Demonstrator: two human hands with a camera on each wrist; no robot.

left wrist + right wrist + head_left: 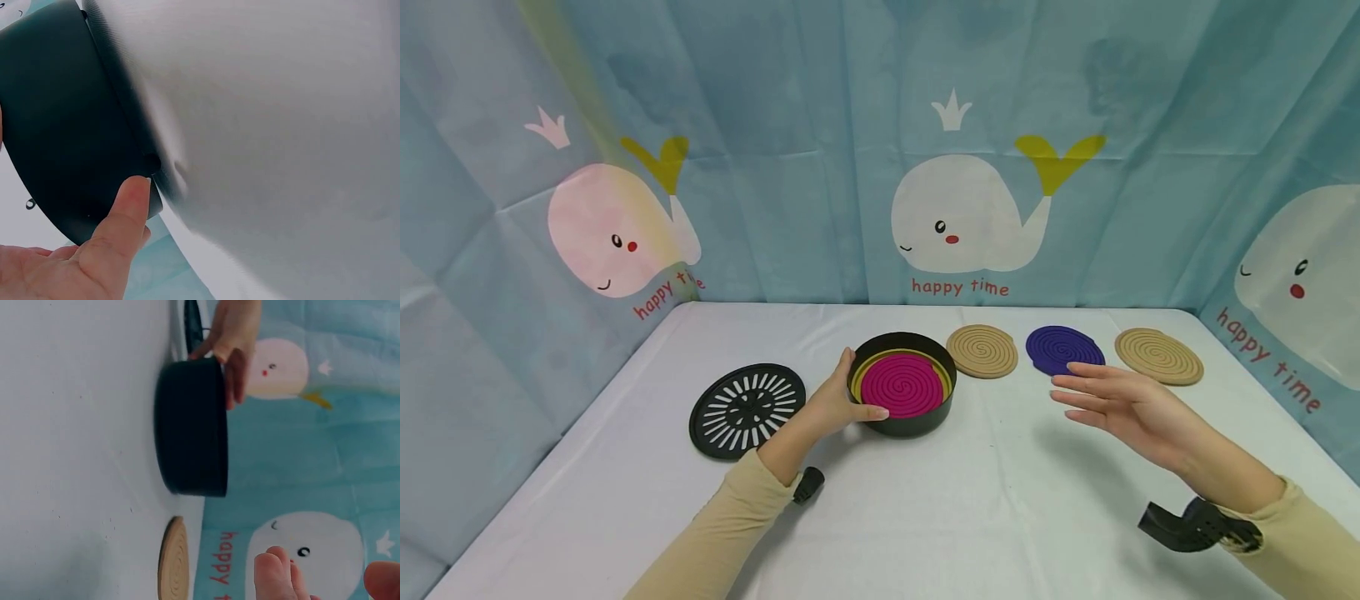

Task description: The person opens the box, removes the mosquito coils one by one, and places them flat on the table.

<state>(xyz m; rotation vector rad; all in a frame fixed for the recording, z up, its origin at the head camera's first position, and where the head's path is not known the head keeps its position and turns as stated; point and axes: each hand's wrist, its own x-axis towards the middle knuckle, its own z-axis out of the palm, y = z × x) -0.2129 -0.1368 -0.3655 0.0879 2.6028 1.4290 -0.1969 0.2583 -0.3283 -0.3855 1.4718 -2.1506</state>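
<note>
A black round container (pixel 190 428) stands on the white table. Inside it lies a magenta spiral coaster (pixel 901 384), with a yellow rim (pixel 861 363) showing around it. My left hand (pixel 832 404) holds the container at its left side, the thumb (pixel 130 199) pressed low against the outer wall in the left wrist view. To the right, my right hand (pixel 1120 410) hovers over the table with its fingers extended and nothing in it. Just beyond those fingers lies a purple spiral coaster (pixel 1060 346).
Left of the container lies a black slotted round lid (pixel 730 417), partly behind the left forearm. Tan spiral coasters (pixel 982 351) lie on both sides of the purple one, along the back of the table. A blue whale-print curtain (pixel 790 225) hangs behind.
</note>
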